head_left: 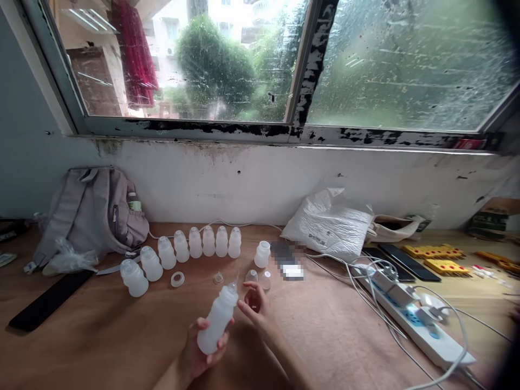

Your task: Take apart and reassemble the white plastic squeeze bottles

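We hold a white bottle (218, 319) in our left hand (199, 352), fingers wrapped around its lower half, its top tilted up and to the right above the wooden table (325, 336). Our right hand (255, 306) hovers just beside the bottle's top, loosely open and gripping nothing. Beyond it lie a clear cap (251, 275) and a white ring (177, 279), before a curved row of bottles (195, 242).
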{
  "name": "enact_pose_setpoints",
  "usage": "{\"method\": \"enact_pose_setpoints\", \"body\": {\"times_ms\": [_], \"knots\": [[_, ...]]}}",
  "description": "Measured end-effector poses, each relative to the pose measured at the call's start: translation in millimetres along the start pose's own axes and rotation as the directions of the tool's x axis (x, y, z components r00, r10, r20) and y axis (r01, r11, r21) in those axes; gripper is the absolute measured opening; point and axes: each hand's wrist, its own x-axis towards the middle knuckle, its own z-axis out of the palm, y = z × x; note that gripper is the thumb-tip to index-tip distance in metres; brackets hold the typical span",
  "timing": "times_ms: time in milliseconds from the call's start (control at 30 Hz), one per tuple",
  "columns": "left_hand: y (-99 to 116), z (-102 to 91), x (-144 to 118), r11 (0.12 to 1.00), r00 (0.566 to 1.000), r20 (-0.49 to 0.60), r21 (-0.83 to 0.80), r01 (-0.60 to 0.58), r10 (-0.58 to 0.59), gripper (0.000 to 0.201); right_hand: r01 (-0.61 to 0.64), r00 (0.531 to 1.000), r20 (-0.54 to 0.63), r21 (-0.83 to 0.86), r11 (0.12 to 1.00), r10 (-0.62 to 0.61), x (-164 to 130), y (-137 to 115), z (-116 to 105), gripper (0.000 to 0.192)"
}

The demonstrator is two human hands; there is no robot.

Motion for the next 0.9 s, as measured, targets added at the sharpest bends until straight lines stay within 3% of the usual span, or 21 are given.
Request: {"method": "enact_pose_setpoints", "body": {"times_ms": [100, 267, 367, 600, 667, 733, 800, 900], "knots": [[9.8, -2.6, -1.2, 0.999, 0.999, 0.029, -0.035, -0.014, 0.015, 0.046, -0.051, 0.997, -0.056, -0.009, 0.999, 0.050, 4.5, 1.7, -3.9, 0.032], [5.5, 0.6, 1.7, 0.992, 0.995, -0.089, 0.114, 0.059, -0.049, 0.045, -0.091, 0.992, 0.109, 0.202, 0.975, 0.070, -2.8, -8.2, 1.5, 0.040], [1.8, 3.4, 2.3, 0.974, 0.990, -0.126, 0.207, 0.088, -0.063, 0.045, -0.118, 0.969, 0.238, 0.241, 0.963, 0.059, -6.3, -9.9, 4.0, 0.050], [10.3, 1.8, 0.1, 0.964, 0.986, -0.162, 0.258, 0.068, -0.027, 0.047, -0.171, 0.963, 0.241, 0.199, 0.965, 0.121, 3.5, -5.1, -12.6, 0.053], [11.9, 4.0, 0.9, 0.956, 0.982, -0.182, 0.275, 0.106, -0.057, 0.047, -0.148, 0.978, 0.176, 0.232, 0.961, 0.109, 3.9, -4.8, -14.5, 0.046], [11.8, 8.1, 1.6, 0.942, 0.977, -0.193, 0.300, 0.148, -0.092, 0.046, -0.093, 0.996, 0.020, 0.247, 0.964, 0.091, 2.3, -4.7, -13.2, 0.031], [10.8, 12.1, 1.7, 0.931, 0.977, -0.186, 0.326, 0.164, -0.107, 0.045, -0.057, 0.991, -0.106, 0.234, 0.971, 0.084, 0.2, -5.0, -11.3, 0.022], [9.6, 14.4, 0.6, 0.923, 0.982, -0.159, 0.352, 0.157, -0.107, 0.045, -0.039, 0.977, -0.195, 0.236, 0.971, 0.086, 0.3, -5.1, -14.2, 0.021]]}}
